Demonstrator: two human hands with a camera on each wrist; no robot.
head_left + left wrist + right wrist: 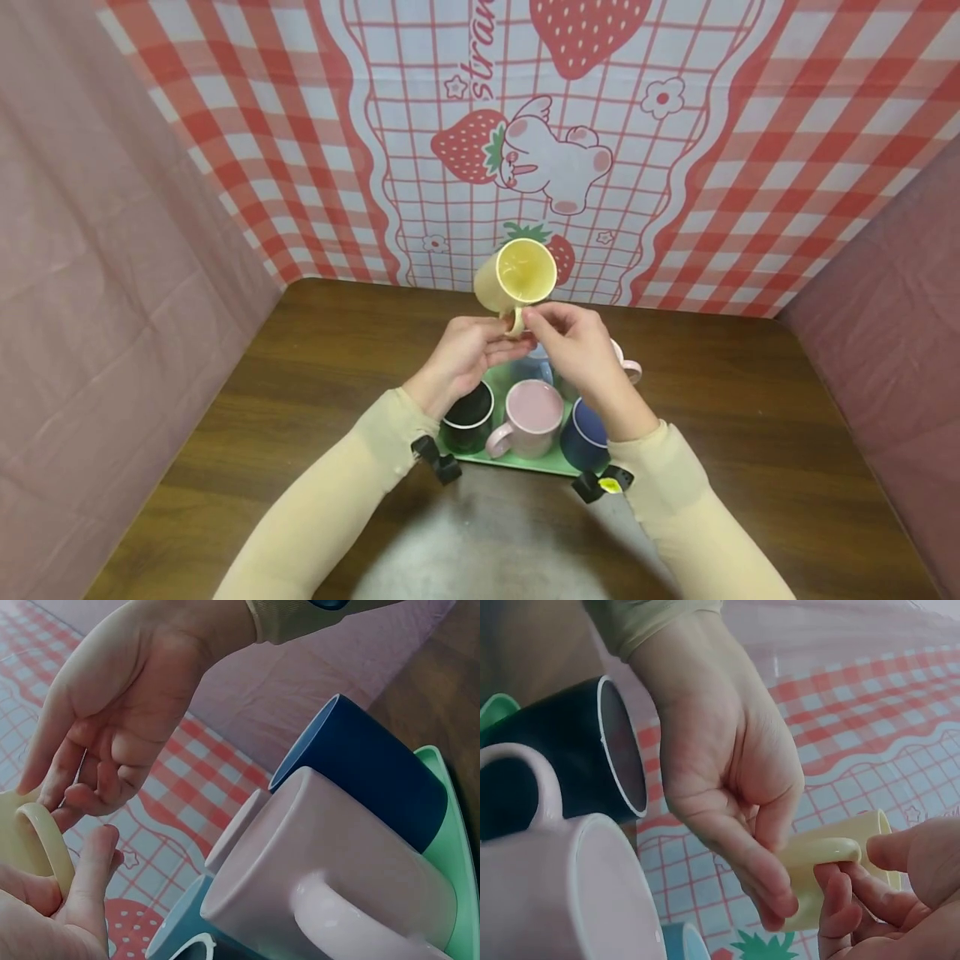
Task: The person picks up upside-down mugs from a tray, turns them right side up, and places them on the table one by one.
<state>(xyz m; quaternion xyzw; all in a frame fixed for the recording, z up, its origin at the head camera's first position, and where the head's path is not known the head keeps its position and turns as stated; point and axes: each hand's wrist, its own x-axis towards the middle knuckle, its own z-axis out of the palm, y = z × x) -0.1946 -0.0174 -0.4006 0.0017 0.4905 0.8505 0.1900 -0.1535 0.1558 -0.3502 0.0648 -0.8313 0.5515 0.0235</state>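
A pale yellow mug (491,284) is held in the air above the back of a green tray (501,457), tilted with its mouth toward the head camera. My left hand (467,357) holds its handle (517,322) from the left, thumb and fingers on either side of it. From the right, my right hand (583,352) pinches the same handle near its upper end. In the right wrist view, the yellow mug (853,827) lies sideways, partly hidden behind both hands' fingers. Under the hands stand a black mug (468,414), a pink mug (533,419) and a navy mug (583,439).
Behind the front row on the tray stands a light blue mug (534,368), partly covered by the hands. A pale pink mug (628,367) shows at the back right, mostly hidden by the right hand. A red-and-white strawberry cloth (322,167) hangs behind the wooden table (300,400).
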